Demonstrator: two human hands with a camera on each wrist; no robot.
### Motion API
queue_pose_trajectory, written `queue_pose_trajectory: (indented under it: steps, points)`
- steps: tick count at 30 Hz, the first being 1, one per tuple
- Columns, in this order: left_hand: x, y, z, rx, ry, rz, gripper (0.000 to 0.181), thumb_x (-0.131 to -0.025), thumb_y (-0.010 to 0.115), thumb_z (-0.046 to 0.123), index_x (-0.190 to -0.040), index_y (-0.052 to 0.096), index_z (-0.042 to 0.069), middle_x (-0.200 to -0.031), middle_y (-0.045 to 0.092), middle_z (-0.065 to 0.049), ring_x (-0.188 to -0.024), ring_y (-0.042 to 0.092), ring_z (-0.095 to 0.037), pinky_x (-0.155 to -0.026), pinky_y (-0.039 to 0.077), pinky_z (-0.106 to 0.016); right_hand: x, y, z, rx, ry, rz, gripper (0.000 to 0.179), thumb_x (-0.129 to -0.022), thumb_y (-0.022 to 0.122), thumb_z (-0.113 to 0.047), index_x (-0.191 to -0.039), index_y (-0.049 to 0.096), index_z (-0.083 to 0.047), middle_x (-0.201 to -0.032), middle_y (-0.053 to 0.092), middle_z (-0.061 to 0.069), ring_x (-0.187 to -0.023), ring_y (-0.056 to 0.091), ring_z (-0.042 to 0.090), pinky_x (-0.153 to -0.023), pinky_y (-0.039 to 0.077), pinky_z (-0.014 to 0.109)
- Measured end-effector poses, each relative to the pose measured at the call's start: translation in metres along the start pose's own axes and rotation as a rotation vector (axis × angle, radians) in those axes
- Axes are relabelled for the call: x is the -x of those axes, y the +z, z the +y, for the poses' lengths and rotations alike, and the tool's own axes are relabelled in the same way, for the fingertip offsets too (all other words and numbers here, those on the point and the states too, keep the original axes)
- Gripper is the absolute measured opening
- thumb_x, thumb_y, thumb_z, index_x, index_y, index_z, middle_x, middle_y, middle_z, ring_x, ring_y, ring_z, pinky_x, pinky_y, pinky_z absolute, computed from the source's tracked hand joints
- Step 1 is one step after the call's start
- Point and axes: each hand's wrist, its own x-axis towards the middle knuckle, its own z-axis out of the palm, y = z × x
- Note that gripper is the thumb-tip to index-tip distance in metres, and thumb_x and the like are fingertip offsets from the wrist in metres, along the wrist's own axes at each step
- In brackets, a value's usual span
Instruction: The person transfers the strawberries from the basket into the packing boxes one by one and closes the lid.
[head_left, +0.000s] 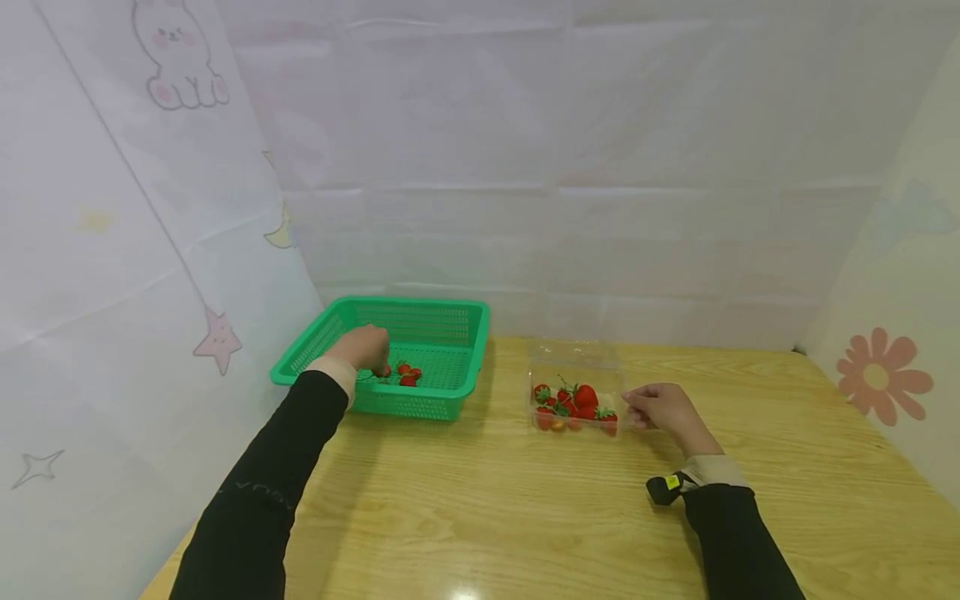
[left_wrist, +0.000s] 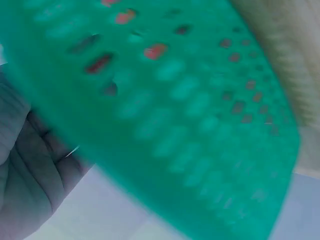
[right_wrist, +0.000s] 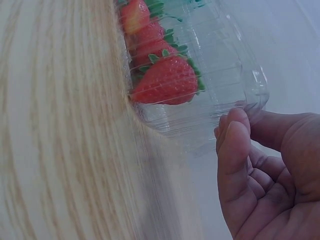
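My left hand [head_left: 365, 346] reaches over the near left part of a green plastic basket [head_left: 472, 358], its fingers bent down beside several small strawberries [head_left: 407, 379]. In the left wrist view the basket wall [left_wrist: 150, 125] hides the fingertips, and I cannot tell whether they hold a berry. On the right, my right hand [head_left: 663, 407] pinches the right edge of a clear plastic box [head_left: 573, 358] between thumb and fingers. Red strawberries [right_wrist: 167, 80] with green leaves lie inside that box, seen through its wall in the right wrist view.
Both containers stand on a light wooden table [head_left: 450, 500], near its back edge, with a gap between them. A pale cloth backdrop [head_left: 562, 167] rises right behind and at both sides. A small black device [head_left: 663, 489] is strapped at the right wrist.
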Motion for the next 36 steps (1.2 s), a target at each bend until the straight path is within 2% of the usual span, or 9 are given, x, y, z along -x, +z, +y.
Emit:
queue_pose_trajectory:
  steps: [5, 8, 11, 14, 17, 19, 22, 28, 36]
  points:
    - [-0.002, -0.018, 0.027, -0.018, 0.067, 0.077, 0.042, -0.085, 0.077, 0.009, -0.055, 0.048, 0.018, -0.056, 0.031, 0.005, -0.055, 0.024, -0.011, -0.054, 0.030, -0.030, -0.002, -0.001, 0.001, -0.015, 0.010, -0.004, 0.040, -0.101, 0.055, -0.021, -0.120, 0.055, 0.015, -0.086, 0.065, 0.010, -0.071, 0.063, 0.015, -0.067, 0.056, 0.034]
    - [-0.003, -0.028, 0.045, -0.021, 0.123, 0.114, 0.036, -0.086, 0.076, 0.011, -0.057, 0.055, 0.018, -0.054, 0.041, 0.005, -0.054, 0.028, -0.010, -0.053, 0.030, -0.029, -0.002, -0.001, 0.001, -0.015, 0.014, -0.004, 0.041, -0.101, 0.056, -0.021, -0.121, 0.055, 0.015, -0.086, 0.065, 0.009, -0.072, 0.063, 0.015, -0.067, 0.056, 0.034]
    - [-0.001, -0.036, 0.067, -0.033, 0.192, 0.154, 0.021, -0.086, 0.076, 0.012, -0.066, 0.070, 0.016, -0.064, 0.061, 0.002, -0.055, 0.045, -0.007, -0.055, 0.041, -0.026, -0.002, 0.001, 0.002, -0.012, 0.016, -0.002, 0.041, -0.101, 0.056, -0.021, -0.120, 0.055, 0.015, -0.086, 0.065, 0.010, -0.072, 0.063, 0.016, -0.067, 0.056, 0.034]
    - [0.000, -0.043, 0.090, -0.044, 0.256, 0.188, 0.017, -0.086, 0.075, 0.011, -0.070, 0.073, 0.013, -0.067, 0.065, 0.002, -0.057, 0.051, -0.008, -0.059, 0.045, -0.026, -0.002, 0.002, 0.001, -0.011, 0.014, 0.000, 0.041, -0.101, 0.056, -0.021, -0.120, 0.056, 0.015, -0.088, 0.066, 0.013, -0.071, 0.062, 0.016, -0.066, 0.056, 0.034]
    - [0.000, -0.048, 0.114, -0.055, 0.326, 0.220, 0.040, -0.088, 0.074, 0.011, -0.054, 0.054, 0.016, -0.053, 0.046, 0.007, -0.052, 0.032, -0.007, -0.056, 0.034, -0.024, -0.002, 0.002, 0.001, -0.002, 0.010, 0.001, 0.041, -0.101, 0.055, -0.022, -0.120, 0.056, 0.014, -0.088, 0.065, 0.013, -0.071, 0.061, 0.017, -0.065, 0.055, 0.035]
    - [-0.003, -0.049, 0.129, -0.068, 0.369, 0.242, 0.051, -0.089, 0.073, 0.011, -0.054, 0.036, 0.019, -0.054, 0.027, 0.007, -0.055, 0.020, -0.008, -0.057, 0.027, -0.025, -0.002, 0.001, 0.000, 0.005, 0.007, 0.002, 0.040, -0.102, 0.055, -0.022, -0.119, 0.057, 0.014, -0.087, 0.065, 0.013, -0.070, 0.060, 0.017, -0.064, 0.054, 0.035]
    - [-0.011, -0.049, 0.151, -0.089, 0.415, 0.239, 0.057, -0.091, 0.071, 0.013, -0.062, 0.022, 0.019, -0.063, 0.012, 0.003, -0.058, 0.012, -0.012, -0.058, 0.022, -0.027, -0.002, 0.000, -0.002, 0.017, 0.004, 0.005, 0.040, -0.102, 0.055, -0.023, -0.119, 0.057, 0.014, -0.086, 0.065, 0.011, -0.071, 0.060, 0.017, -0.065, 0.054, 0.035]
    - [-0.027, -0.035, 0.191, -0.108, 0.521, 0.183, 0.051, -0.092, 0.070, 0.019, -0.060, 0.030, 0.018, -0.059, 0.019, 0.004, -0.054, 0.017, -0.010, -0.055, 0.023, -0.024, -0.002, -0.001, 0.002, 0.015, 0.003, 0.011, 0.041, -0.101, 0.055, -0.024, -0.119, 0.058, 0.013, -0.087, 0.066, 0.013, -0.071, 0.061, 0.016, -0.066, 0.055, 0.035]
    - [-0.045, -0.011, 0.239, -0.168, 0.603, 0.130, 0.049, -0.094, 0.067, 0.020, -0.061, 0.032, 0.018, -0.061, 0.019, 0.004, -0.056, 0.016, -0.010, -0.057, 0.022, -0.023, -0.002, 0.003, 0.002, 0.014, -0.002, 0.020, 0.039, -0.101, 0.057, -0.023, -0.118, 0.058, 0.013, -0.090, 0.066, 0.016, -0.070, 0.062, 0.016, -0.065, 0.056, 0.034]
